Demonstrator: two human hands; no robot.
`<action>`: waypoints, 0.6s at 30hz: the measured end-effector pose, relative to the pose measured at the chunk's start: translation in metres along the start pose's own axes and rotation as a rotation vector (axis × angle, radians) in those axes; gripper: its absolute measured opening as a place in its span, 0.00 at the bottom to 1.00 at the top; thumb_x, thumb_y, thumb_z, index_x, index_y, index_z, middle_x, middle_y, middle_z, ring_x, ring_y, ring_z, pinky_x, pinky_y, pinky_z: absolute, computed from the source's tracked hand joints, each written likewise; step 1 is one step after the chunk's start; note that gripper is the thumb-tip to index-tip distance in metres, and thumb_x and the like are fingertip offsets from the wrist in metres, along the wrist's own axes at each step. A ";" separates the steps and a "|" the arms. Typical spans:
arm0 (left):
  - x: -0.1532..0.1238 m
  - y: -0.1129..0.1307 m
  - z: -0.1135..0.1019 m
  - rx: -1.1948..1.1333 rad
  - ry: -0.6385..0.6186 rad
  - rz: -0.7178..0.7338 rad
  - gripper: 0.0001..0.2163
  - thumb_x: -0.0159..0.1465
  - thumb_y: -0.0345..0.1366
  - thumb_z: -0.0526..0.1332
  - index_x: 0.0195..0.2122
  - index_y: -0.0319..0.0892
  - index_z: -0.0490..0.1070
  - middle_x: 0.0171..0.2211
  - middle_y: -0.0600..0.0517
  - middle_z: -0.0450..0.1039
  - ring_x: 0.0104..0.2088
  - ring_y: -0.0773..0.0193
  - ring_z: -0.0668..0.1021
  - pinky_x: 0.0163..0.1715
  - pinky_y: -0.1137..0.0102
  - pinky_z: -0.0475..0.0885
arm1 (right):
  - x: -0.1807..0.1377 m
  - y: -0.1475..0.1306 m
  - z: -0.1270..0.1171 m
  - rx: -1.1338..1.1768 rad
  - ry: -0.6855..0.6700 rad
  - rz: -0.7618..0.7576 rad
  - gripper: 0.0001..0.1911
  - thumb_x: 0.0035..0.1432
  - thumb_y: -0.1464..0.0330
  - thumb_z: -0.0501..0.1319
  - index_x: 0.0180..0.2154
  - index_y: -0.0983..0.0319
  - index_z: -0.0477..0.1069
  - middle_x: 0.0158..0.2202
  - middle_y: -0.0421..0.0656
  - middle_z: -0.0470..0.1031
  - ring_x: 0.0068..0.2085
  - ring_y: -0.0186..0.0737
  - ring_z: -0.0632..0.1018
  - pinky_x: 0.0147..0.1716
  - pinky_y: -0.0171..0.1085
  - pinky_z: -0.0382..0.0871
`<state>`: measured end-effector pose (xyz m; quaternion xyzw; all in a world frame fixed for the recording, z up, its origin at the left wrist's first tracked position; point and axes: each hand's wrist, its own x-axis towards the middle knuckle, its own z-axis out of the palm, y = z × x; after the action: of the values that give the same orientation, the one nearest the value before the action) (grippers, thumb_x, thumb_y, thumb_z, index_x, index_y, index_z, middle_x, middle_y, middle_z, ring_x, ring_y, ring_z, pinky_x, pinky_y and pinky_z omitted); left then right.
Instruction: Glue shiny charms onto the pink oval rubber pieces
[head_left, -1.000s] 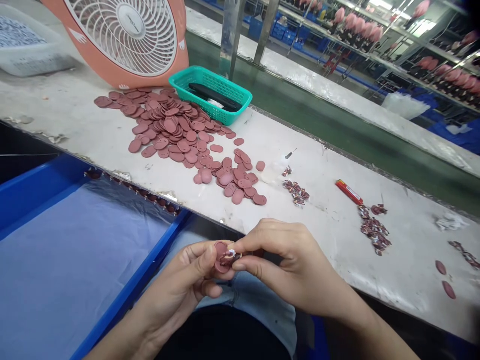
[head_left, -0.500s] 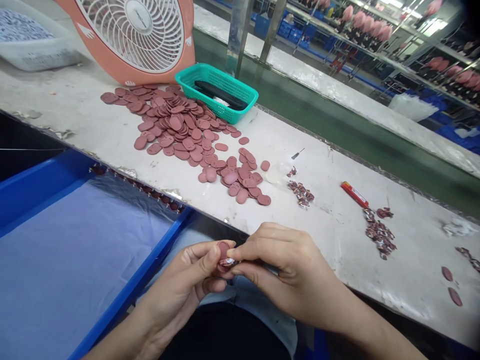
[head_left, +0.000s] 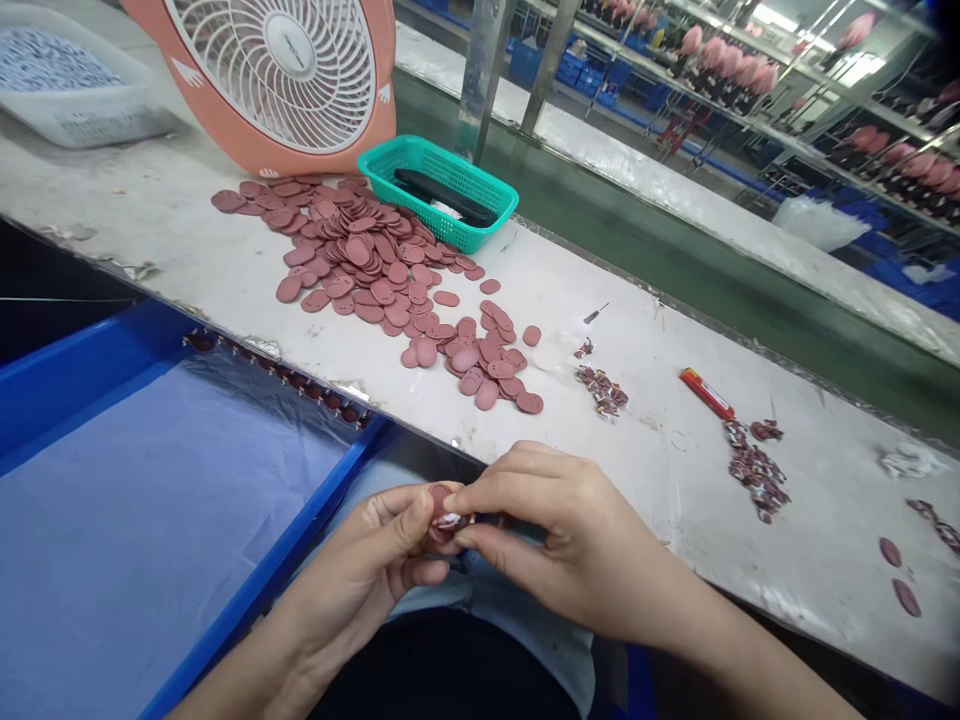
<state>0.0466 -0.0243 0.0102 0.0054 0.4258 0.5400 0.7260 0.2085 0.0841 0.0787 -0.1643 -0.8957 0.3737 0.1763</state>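
Note:
My left hand (head_left: 375, 570) pinches a reddish-brown oval piece (head_left: 439, 497) between thumb and fingers, just in front of the table's near edge. My right hand (head_left: 562, 530) meets it from the right, thumb and forefinger closed on a small shiny bit (head_left: 451, 521) pressed against that oval. A big heap of the same oval pieces (head_left: 360, 260) lies on the white table (head_left: 660, 470) beyond my hands. Two little piles of small shiny bits (head_left: 602, 390) (head_left: 759, 472) lie to the right of the heap.
A blue bin with a pale lining (head_left: 127, 500) stands at my left, below the table edge. A green basket (head_left: 439, 190), an orange fan (head_left: 277, 70) and a white tray (head_left: 67, 90) stand at the back. A red lighter (head_left: 706, 393) lies right of centre. A green conveyor (head_left: 675, 250) runs behind.
My hands stay together on the oval piece, with the right fingers shifting slightly on the small bit. The view has drifted a little.

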 end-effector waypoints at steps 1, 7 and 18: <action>0.000 0.001 0.000 -0.007 -0.006 0.000 0.16 0.44 0.43 0.81 0.30 0.39 0.84 0.24 0.52 0.77 0.24 0.70 0.77 0.23 0.80 0.77 | 0.000 0.000 -0.002 -0.003 -0.003 0.011 0.14 0.62 0.71 0.68 0.49 0.63 0.76 0.39 0.43 0.81 0.39 0.36 0.79 0.41 0.33 0.72; 0.000 0.004 0.000 -0.029 -0.036 -0.013 0.16 0.45 0.42 0.81 0.29 0.38 0.84 0.23 0.52 0.77 0.24 0.71 0.77 0.22 0.80 0.77 | -0.002 0.005 -0.002 0.066 0.021 0.004 0.12 0.66 0.69 0.65 0.50 0.64 0.77 0.38 0.43 0.79 0.39 0.33 0.78 0.41 0.31 0.71; 0.000 0.002 -0.002 -0.064 0.048 -0.004 0.17 0.39 0.39 0.83 0.30 0.39 0.85 0.21 0.53 0.78 0.23 0.70 0.79 0.24 0.80 0.78 | 0.001 0.008 0.013 0.101 0.061 -0.013 0.05 0.64 0.73 0.65 0.39 0.67 0.80 0.32 0.45 0.80 0.34 0.35 0.79 0.36 0.32 0.72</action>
<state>0.0442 -0.0244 0.0096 -0.0316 0.4256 0.5520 0.7164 0.2032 0.0815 0.0646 -0.1607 -0.8709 0.4123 0.2139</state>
